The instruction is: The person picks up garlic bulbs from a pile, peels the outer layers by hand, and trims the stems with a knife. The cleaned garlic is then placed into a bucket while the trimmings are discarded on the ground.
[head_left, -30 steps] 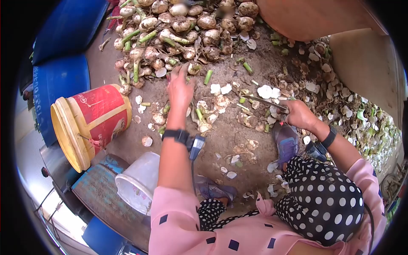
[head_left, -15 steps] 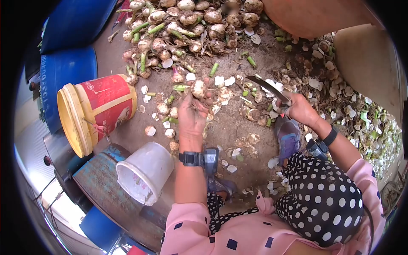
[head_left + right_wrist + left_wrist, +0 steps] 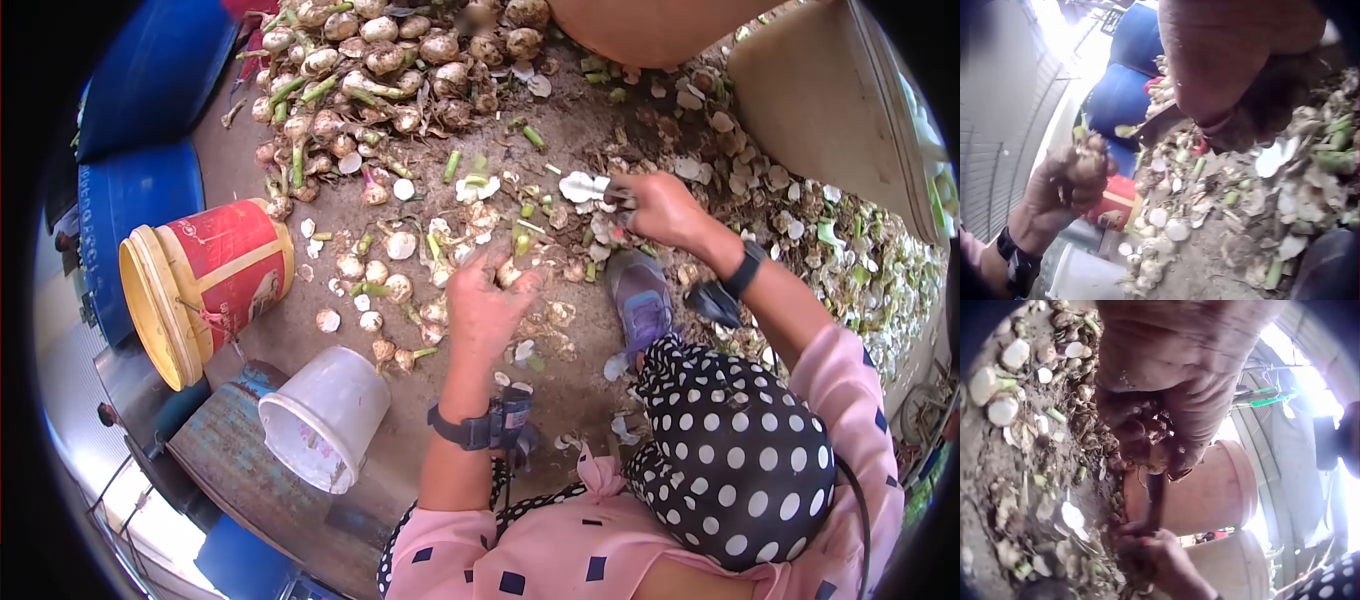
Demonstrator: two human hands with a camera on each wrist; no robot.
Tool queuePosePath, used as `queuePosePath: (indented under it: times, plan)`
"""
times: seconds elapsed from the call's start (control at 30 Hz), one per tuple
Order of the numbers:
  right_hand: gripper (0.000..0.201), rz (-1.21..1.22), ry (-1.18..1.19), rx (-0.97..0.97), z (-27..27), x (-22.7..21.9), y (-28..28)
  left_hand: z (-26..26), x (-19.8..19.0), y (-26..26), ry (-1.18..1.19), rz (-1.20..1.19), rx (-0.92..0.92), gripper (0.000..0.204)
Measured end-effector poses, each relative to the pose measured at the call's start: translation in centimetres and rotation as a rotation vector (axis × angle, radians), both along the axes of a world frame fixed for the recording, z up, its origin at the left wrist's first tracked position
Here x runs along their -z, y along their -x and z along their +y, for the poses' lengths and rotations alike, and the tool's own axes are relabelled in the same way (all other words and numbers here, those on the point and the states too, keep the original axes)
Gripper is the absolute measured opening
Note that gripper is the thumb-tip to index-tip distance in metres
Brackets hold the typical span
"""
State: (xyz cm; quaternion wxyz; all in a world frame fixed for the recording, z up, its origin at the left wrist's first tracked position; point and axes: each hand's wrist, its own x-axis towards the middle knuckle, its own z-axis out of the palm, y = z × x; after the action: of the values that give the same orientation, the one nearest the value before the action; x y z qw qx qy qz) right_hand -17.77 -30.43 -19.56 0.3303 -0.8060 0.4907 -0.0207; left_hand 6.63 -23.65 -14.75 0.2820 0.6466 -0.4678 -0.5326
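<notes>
Currently gripping a stemmed bulb (image 3: 509,272) in the curled fingers of the left hand (image 3: 483,302), above the littered ground (image 3: 575,400), while clenching a knife (image 3: 1161,125) in the right hand (image 3: 665,212), apart from the bulb. Probably handling something light and firm, with papery, easily slipping skin; seemingly calling for a hold round the body, away from the blade.

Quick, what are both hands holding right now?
Left hand: closed around a bulb with a green stem.
Right hand: closed on a knife.
</notes>
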Motion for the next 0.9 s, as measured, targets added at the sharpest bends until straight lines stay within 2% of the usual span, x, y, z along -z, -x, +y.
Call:
queuePosePath:
  times: [0.03, 0.07, 0.1, 0.17, 0.2, 0.23, 0.3, 0.33, 0.37, 0.4, 0.43, 0.47, 0.5, 0.53, 0.57, 0.6, 0.63, 0.7, 0.73, 0.77, 0.83, 0.87, 0.9]
  plan:
    - [0.026, -0.316, -0.213, 0.239, 0.2, -0.7, -0.2, -0.7, -0.1, 0.0, 0.056, -0.180, 0.061, 0.046]
    - [0.025, -0.628, -0.439, 0.489, 1.0, -1.6, -0.4, -0.9, -0.4, 0.2, 0.259, -0.428, 0.234, 0.055]
    - [0.029, -0.762, -0.644, 0.530, 0.9, -3.9, -1.2, -1.0, -0.8, 0.8, 0.247, -0.418, 0.238, 0.055]
    - [0.024, -0.693, -0.564, 0.351, 0.1, -6.1, -2.6, -2.0, -0.8, 2.4, 0.297, -0.402, 0.311, 0.054]
    - [0.024, -0.692, -0.567, 0.358, 0.2, -5.9, -2.8, -2.0, -0.1, 3.1, 0.423, -0.348, 0.270, 0.058]
    - [0.022, -0.730, -0.484, 0.344, 0.3, -5.5, -3.1, -1.9, 0.4, 3.3, 0.420, -0.346, 0.273, 0.058]
    - [0.021, -0.766, -0.394, 0.325, 0.3, -4.9, -3.2, -2.2, 0.8, 3.5, 0.333, -0.041, -0.068, 0.059]
    - [0.021, -0.869, -0.410, 0.415, 0.5, -4.7, -3.3, -2.1, 0.2, 3.3, 0.082, 0.262, -0.134, 0.057]
    - [0.022, -0.971, -0.428, 0.503, 0.8, -4.7, -3.3, -1.8, 0.3, 3.5, 0.081, 0.262, -0.136, 0.057]
    - [0.029, -1.029, -0.602, 0.578, 0.9, -5.8, -3.5, -1.4, 0.6, 4.0, -0.076, 0.619, -0.297, 0.056]
    - [0.029, -1.028, -0.603, 0.577, 0.9, -5.4, -3.6, -1.1, 0.9, 4.2, -0.236, 0.974, -0.456, 0.056]
    - [0.030, -0.917, -0.323, 0.376, 1.1, -4.8, -3.7, -0.3, 2.3, 3.4, -0.212, 1.193, -0.368, 0.037]
    - [0.032, -0.792, -0.051, 0.176, 1.1, -4.6, -3.7, -0.6, 1.8, 3.7, -0.213, 1.196, -0.371, 0.037]
    - [0.031, -0.641, 0.007, 0.121, 1.2, -4.7, -3.3, -0.9, 1.0, 4.2, -0.173, 1.035, -0.425, 0.035]
    - [0.031, -0.640, 0.004, 0.120, 1.3, -5.0, -3.0, -1.1, 0.5, 4.5, -0.134, 0.872, -0.474, 0.033]
    - [0.032, -0.570, 0.105, 0.122, 1.2, -5.4, -2.7, -1.2, 0.9, 3.4, -0.078, 0.756, -0.310, 0.032]
    - [0.033, -0.498, 0.205, 0.124, 1.1, -5.8, -2.5, -0.9, 1.2, 3.0, -0.078, 0.757, -0.310, 0.032]
    - [0.028, -0.415, 0.288, 0.120, 0.9, -5.9, -2.4, -0.9, 1.1, 2.8, -0.010, 0.454, -0.196, 0.016]
    - [0.026, -0.381, 0.317, 0.094, 0.9, -6.0, -2.4, -0.5, 1.9, 1.7, -0.064, 0.338, -0.099, 0.023]
    - [0.025, -0.347, 0.343, 0.068, 1.0, -6.1, -2.5, -0.1, 2.0, 1.7, -0.067, 0.339, -0.096, 0.023]
    - [0.024, -0.307, 0.345, 0.059, 1.0, -6.3, -2.6, 0.0, 1.9, 2.0, 0.163, 0.072, 0.078, 0.026]
    - [0.024, -0.268, 0.349, 0.045, 1.1, -6.4, -2.7, 0.1, 2.1, 1.5, 0.161, 0.074, 0.079, 0.026]
    - [0.024, -0.266, 0.347, 0.045, 1.2, -6.4, -2.7, 0.2, 2.4, 0.8, 0.280, -0.111, 0.286, 0.028]
